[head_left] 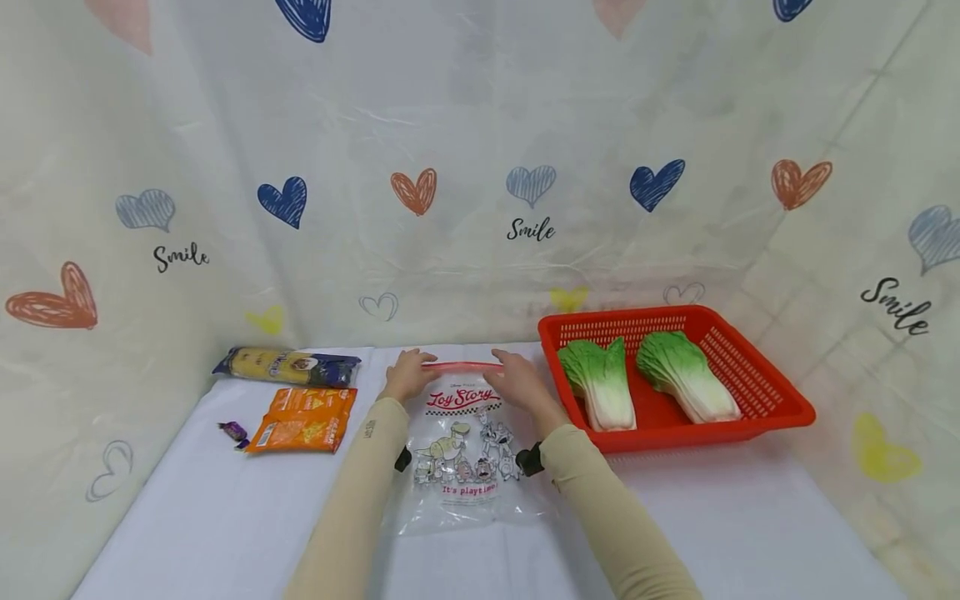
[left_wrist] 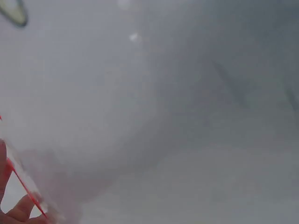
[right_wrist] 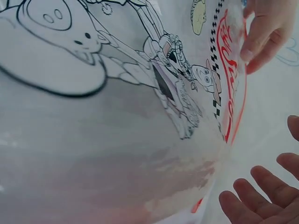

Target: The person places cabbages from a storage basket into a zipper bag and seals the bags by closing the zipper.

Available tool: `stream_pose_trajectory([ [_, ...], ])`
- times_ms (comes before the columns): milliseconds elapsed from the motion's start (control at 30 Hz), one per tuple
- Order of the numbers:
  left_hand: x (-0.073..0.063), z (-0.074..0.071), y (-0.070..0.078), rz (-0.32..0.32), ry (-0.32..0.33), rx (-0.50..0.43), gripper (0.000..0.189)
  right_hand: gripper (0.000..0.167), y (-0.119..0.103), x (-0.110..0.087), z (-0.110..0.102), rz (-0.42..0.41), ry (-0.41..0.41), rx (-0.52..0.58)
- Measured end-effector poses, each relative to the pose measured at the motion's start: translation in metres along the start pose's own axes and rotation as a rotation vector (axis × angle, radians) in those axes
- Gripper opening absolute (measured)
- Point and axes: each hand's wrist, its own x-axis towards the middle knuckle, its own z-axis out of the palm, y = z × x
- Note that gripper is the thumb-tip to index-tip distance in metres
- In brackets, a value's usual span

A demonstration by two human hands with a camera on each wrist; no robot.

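A clear plastic zip bag (head_left: 465, 442) with a red top edge, red "Toy Story" lettering and cartoon figures stands tilted up over the white table. At its upper left corner my left hand (head_left: 408, 375) pinches the edge. In the left wrist view only a few left fingertips (left_wrist: 21, 210) show by the red strip. My right hand (head_left: 519, 383) is at the upper right corner, thumb and fingers spread. The right wrist view shows its fingers (right_wrist: 254, 198) loosely extended beside the bag's edge, holding nothing. Both forearms partly cover the bag's sides.
Right of the bag, a red plastic basket (head_left: 780, 408) holds two Chinese cabbages (head_left: 686, 375). To the left lie an orange snack packet (head_left: 307, 421), a small purple wrapped candy (head_left: 234, 432) and a long yellow-and-blue package (head_left: 288, 367). A heart-printed curtain (head_left: 465, 275) hangs behind.
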Motion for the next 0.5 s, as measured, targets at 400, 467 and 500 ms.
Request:
stream_pose_trajectory([
  [400, -0.007, -0.007, -0.009, 0.094, 0.038, -0.170, 0.013, 0.050, 0.002, -0.001, 0.010, 0.003, -0.037, 0.086],
  [467, -0.009, -0.012, -0.003, 0.139, 0.019, -0.177, 0.014, 0.050, 0.003, -0.001, 0.010, 0.043, -0.049, 0.135],
  [500, -0.010, -0.015, 0.001, 0.164, 0.015, -0.171, 0.015, 0.050, 0.003, -0.001, 0.009, 0.059, -0.054, 0.154],
])
